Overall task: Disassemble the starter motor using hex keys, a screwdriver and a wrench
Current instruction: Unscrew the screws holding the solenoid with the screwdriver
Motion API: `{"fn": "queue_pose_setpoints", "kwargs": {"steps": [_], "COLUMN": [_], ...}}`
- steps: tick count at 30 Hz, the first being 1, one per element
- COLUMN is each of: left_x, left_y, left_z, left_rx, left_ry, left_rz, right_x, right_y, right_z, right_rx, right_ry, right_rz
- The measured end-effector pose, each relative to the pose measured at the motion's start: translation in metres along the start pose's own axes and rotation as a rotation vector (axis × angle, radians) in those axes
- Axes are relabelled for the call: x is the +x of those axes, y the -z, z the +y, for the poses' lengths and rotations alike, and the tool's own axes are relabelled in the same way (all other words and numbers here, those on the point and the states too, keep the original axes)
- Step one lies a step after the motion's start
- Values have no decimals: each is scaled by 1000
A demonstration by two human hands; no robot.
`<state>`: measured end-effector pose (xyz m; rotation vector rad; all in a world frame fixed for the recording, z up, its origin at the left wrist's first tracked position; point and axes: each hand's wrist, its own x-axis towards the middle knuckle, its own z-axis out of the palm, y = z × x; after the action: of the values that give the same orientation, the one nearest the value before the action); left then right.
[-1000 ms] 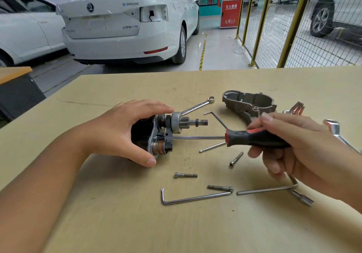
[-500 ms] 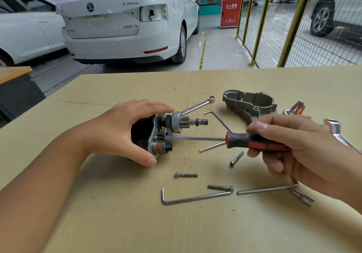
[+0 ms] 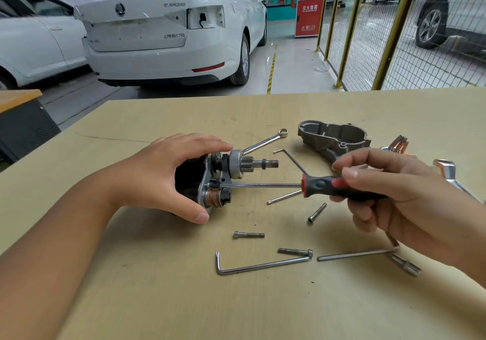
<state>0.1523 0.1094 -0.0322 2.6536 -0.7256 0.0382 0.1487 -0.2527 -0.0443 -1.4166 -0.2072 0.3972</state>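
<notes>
Little has shifted since a second ago: only the right hand has re-fingered the screwdriver, whose handle it now pinches between thumb and fingertips, its shaft level and its tip at a screw on the motor's plate.

Nearest on the table lie two long hex keys, three loose bolts and a socket bit, all apart from one another.

Behind them the starter motor lies on its side, left of centre. The left hand wraps over its dark body, thumb below and fingers over the top, pinning it to the table. It looks dense, rigid and round enough to roll, so that broad clamp on the body seems the right hold; the bare pinion shaft and the coppery parts at the plate are probably better left untouched.

Farther back sit a small hex key, a combination wrench, the removed grey housing, and more wrenches at the right.
</notes>
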Motion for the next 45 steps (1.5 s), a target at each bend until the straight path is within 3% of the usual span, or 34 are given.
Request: {"fn": "queue_pose_setpoints", "kwargs": {"steps": [4, 10, 16, 23, 29, 34, 37, 45], "left_x": [0, 0, -1, 0, 0, 1, 0, 0], "left_y": [1, 1, 0, 0, 0, 0, 0, 0], "left_z": [0, 0, 0, 0, 0, -1, -1, 0], "left_rx": [1, 2, -2, -6, -9, -4, -4, -14], "left_ry": [4, 14, 5, -6, -1, 1, 6, -5], "left_rz": [-2, -4, 1, 1, -1, 1, 1, 2], "right_x": [1, -1, -1, -3, -1, -2, -2, 1], "right_y": [2, -4, 1, -5, 3, -2, -2, 5], "right_z": [3, 1, 3, -3, -4, -2, -3, 2], "right_rx": [35, -83, -7, -68, 19, 28, -4, 92], "right_ry": [54, -6, 96, -74, 60, -19, -58, 51], "right_rz": [-11, 23, 5, 48, 11, -24, 46, 20]}}
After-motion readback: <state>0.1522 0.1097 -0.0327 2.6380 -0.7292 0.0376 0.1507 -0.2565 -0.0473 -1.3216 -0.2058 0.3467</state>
